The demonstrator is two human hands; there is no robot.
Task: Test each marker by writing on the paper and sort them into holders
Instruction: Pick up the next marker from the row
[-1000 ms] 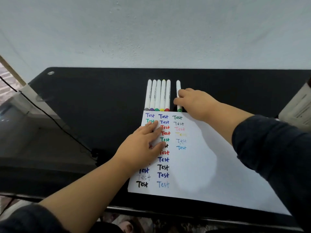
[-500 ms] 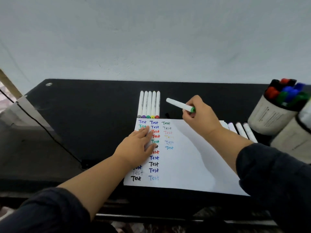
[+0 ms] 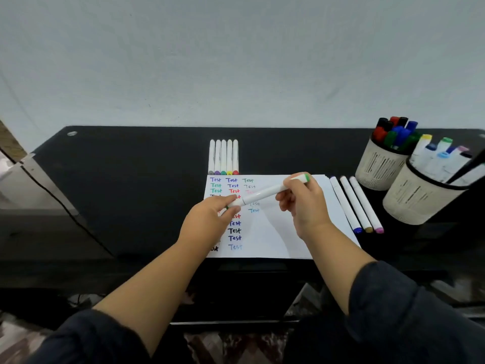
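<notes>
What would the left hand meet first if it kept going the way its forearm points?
Probably the right hand, since the left hand grips the other end of the same green marker; depth is unclear.

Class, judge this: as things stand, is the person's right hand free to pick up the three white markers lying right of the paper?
Probably not yet. The right hand grips the green-ended white marker, which the left hand pinches too. The three white markers lie unobstructed beside it.

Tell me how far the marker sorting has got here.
Well along: the paper carries many "Test" marks, and both holders are filled. In hand: both hands grip a green marker. Left: five markers above the paper, three to its right.
</notes>
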